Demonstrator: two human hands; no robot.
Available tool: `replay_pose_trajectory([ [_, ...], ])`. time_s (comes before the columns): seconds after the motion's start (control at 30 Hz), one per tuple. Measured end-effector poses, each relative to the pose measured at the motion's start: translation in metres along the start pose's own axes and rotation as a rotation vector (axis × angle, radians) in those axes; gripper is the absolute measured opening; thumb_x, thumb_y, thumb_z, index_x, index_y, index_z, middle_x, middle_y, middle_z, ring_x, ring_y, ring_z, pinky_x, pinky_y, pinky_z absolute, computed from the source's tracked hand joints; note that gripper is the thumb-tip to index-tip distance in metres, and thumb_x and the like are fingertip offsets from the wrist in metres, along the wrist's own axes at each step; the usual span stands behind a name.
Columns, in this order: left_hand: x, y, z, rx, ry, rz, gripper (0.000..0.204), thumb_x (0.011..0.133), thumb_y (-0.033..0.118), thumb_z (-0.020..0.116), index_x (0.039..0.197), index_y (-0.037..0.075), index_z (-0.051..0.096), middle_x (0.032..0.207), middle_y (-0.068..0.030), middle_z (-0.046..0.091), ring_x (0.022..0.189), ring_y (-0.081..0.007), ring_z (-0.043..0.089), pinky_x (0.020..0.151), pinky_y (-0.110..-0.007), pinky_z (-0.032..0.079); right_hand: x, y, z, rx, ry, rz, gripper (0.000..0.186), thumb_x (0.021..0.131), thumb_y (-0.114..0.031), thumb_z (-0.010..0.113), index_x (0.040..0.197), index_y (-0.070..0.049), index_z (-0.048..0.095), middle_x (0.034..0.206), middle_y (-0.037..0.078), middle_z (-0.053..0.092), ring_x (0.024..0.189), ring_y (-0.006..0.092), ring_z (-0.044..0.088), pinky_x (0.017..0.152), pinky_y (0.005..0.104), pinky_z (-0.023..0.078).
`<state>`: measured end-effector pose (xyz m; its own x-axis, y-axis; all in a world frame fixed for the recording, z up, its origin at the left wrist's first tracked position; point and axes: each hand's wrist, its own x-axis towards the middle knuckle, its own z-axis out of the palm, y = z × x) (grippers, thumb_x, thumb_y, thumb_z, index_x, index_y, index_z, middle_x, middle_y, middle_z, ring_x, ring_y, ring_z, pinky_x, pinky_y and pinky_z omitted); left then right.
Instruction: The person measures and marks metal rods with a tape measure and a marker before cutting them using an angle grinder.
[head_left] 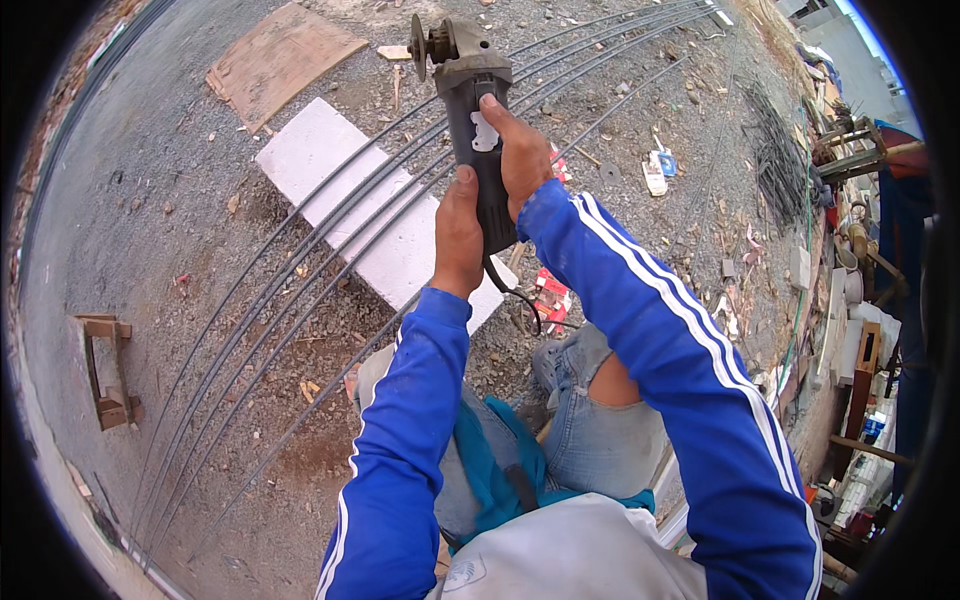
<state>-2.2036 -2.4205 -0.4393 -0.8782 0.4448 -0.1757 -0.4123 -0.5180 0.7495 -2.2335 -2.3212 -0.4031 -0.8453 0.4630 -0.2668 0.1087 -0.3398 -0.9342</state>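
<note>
While both my left hand and right hand clamp the grinder above the rebar crossing the slab, its cord dangling loose could, I judge, snag.

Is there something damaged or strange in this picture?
Yes. The jeans are torn open at the right knee, showing skin. Both hands, left hand and right hand, hold the angle grinder without gloves.

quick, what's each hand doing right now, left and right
Left hand: closed around the lower body of the angle grinder.
Right hand: closed on the angle grinder's body, higher up.
</note>
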Motion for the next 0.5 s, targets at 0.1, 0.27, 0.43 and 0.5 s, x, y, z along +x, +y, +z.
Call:
replay_pose_trajectory([
  [0.1, 0.006, -0.015, -0.010, 0.132, -0.031, -0.073, 0.062, 0.092, 0.054, 0.042, 0.119, -0.001, 0.048, 0.107, -0.0098, 0.060, 0.091, -0.0149, 0.061, 0.080, -0.029, 0.050, 0.007, -0.003, -0.005, 0.016, -0.049, -0.002, 0.053, 0.079, -0.044, 0.065, 0.092, 0.007, 0.064, 0.081, 0.009, 0.063, 0.071, 0.0145, 0.055, 0.065, 0.0272, 0.043],
  [0.27, 0.009, -0.012, -0.008, 0.144, 0.027, -0.158, 0.065, 0.090, 0.056, 0.045, 0.119, -0.001, 0.049, 0.107, -0.0097, 0.060, 0.092, -0.0150, 0.061, 0.082, -0.030, 0.051, 0.034, 0.023, -0.013, 0.003, -0.021, 0.023, 0.058, 0.079, -0.047, 0.062, 0.095, 0.009, 0.064, 0.085, 0.012, 0.064, 0.075, 0.0184, 0.057, 0.070, 0.0298, 0.043],
  [0.43, 0.010, -0.011, 0.001, 0.422, 0.282, -0.121, 0.074, 0.081, 0.062, 0.057, 0.106, -0.008, 0.056, 0.092, -0.0098, 0.062, 0.079, -0.0124, 0.060, 0.071, -0.024, 0.048, 0.034, 0.016, -0.011, 0.150, -0.125, -0.002, 0.050, 0.085, -0.041, 0.056, 0.093, 0.008, 0.064, 0.083, 0.012, 0.064, 0.076, 0.0176, 0.056, 0.071, 0.0295, 0.043],
  [0.5, 0.007, -0.005, 0.008, 0.416, 0.328, -0.141, 0.067, 0.078, 0.052, 0.066, 0.105, -0.008, 0.056, 0.090, -0.0095, 0.062, 0.078, -0.0129, 0.061, 0.071, -0.025, 0.049, 0.035, 0.016, -0.011, 0.180, -0.149, 0.032, 0.048, 0.086, -0.039, 0.055, 0.092, 0.007, 0.065, 0.082, 0.010, 0.064, 0.075, 0.0171, 0.056, 0.070, 0.0291, 0.043],
])
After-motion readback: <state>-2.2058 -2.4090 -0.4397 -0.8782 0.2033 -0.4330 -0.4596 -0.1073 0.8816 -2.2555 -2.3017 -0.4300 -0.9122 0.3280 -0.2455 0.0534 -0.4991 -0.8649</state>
